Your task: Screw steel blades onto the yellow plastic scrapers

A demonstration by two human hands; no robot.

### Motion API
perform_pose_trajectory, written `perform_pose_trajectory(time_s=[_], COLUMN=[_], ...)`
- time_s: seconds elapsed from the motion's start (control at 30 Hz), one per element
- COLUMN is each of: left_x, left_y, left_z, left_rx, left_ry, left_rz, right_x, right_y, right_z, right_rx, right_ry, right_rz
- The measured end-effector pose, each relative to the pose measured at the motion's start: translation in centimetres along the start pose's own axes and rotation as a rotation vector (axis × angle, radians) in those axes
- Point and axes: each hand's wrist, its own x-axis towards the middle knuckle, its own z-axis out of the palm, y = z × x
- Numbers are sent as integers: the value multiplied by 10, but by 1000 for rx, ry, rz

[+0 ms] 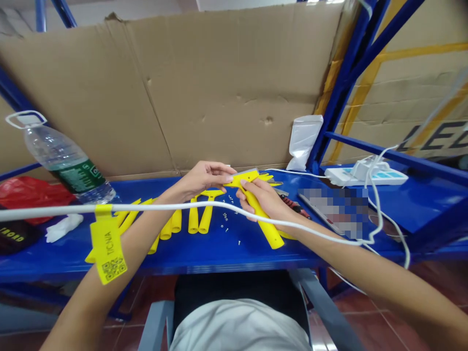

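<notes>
A yellow T-shaped scraper [263,220] with a thin blade strip along its head is held above the blue shelf. My right hand [268,197] wraps its handle just below the head, the thumb lying on the head. With fingers closed at the left end of the head, my left hand [210,178] pinches the scraper there. Small screws [225,218] lie scattered on the shelf beneath. Left of them, several yellow scraper handles [206,214] rest in a row, partly hidden by my left forearm. More yellow pieces [268,177] lie behind my right hand.
A white cable [204,204] crosses in front of both forearms, bearing a yellow tag [108,249]. On the left stand a water bottle [73,161] and a red bag [29,195]. To the right are a phone-like slab [321,209] and a power strip [365,176]. Cardboard [219,97] backs the blue shelf [215,251].
</notes>
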Motion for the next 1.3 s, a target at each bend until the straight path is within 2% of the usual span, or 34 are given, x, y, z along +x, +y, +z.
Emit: perform_pose_trajectory(time_s=[0.27, 0.4, 0.57, 0.73, 0.93, 1.1, 1.3], left_x=[-7, -14, -18, -16, -16, -15, -14], left_y=[-7, -4, -4, -9, -10, -13, -12], left_z=[-14, -19, -24, -23, -21, -22, -28], left_rx=[89, 98, 93, 53, 61, 75, 171], left_ry=[-16, -29, -63, 0, -20, -39, -133], left_rz=[16, -9, -102, -107, -143, -115, -12], right_x=[22, 20, 12, 16, 18, 15, 16], right_y=[7, 12, 17, 21, 29, 27, 20], right_z=[-1, -2, -9, -16, -17, -15, -15], right_rx=[-52, -57, -43, -39, -66, -80, -65], right_ry=[-83, -108, -87, -67, -61, -67, -28], right_rz=[55, 77, 90, 81, 29, 15, -57])
